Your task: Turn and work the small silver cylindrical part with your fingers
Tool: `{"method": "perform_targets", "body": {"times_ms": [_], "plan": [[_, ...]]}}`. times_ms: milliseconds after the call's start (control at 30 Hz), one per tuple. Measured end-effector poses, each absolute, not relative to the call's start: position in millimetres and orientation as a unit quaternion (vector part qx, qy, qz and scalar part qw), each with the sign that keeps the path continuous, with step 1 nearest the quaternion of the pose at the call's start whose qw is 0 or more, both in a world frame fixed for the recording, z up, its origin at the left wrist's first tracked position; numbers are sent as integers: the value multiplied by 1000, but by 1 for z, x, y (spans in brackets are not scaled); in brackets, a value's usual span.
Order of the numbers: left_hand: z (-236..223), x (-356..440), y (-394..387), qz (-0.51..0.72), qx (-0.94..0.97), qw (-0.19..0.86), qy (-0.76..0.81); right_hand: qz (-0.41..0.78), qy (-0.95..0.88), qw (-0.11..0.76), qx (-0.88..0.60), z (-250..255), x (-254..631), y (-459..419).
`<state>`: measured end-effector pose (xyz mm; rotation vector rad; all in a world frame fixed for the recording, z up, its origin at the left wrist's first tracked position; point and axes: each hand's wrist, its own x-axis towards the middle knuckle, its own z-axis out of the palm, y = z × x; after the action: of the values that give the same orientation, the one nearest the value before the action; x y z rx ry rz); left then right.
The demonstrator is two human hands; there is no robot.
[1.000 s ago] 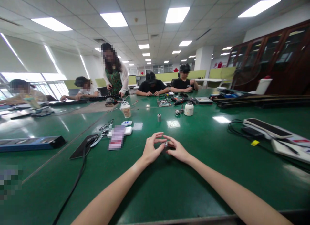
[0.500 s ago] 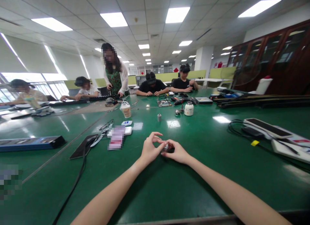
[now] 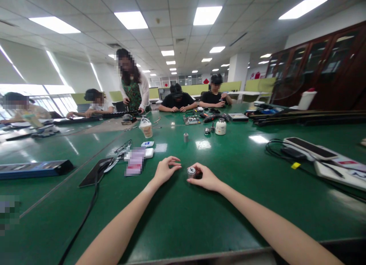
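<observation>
A small silver metal cylinder (image 3: 191, 172), with dark spots on its round top, stands upright in front of me. My right hand (image 3: 206, 177) curls round it from the right, thumb on the near side and fingers behind. Left of the cylinder and apart from it, my left hand (image 3: 168, 170) holds nothing; its thumb and fingers are spread. Farther up the table is a similar metal cylinder (image 3: 185, 137), upright and untouched.
On the green table (image 3: 183, 227), a purple packet (image 3: 135, 162) and a black cable (image 3: 91, 204) lie to the left. A cup (image 3: 146, 128) and a white jar (image 3: 220, 126) stand beyond. White devices (image 3: 311, 149) with cables lie right. Several people sit or stand opposite.
My left hand has come off the cylinder and moved left, its fingers parting. My right hand stays round the cylinder, whose top now shows. The view has shifted slightly.
</observation>
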<state>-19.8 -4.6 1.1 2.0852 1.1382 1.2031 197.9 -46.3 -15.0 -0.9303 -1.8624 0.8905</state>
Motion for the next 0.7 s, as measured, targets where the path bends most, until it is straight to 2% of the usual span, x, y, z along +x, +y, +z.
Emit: {"method": "perform_targets", "body": {"times_ms": [267,700], "plan": [[18,19,-35,478,771,237,347,357,-748,426,-363,-17,198,-45],[21,18,-41,464,794,199,339,390,-749,413,-341,-13,204,-44]]}}
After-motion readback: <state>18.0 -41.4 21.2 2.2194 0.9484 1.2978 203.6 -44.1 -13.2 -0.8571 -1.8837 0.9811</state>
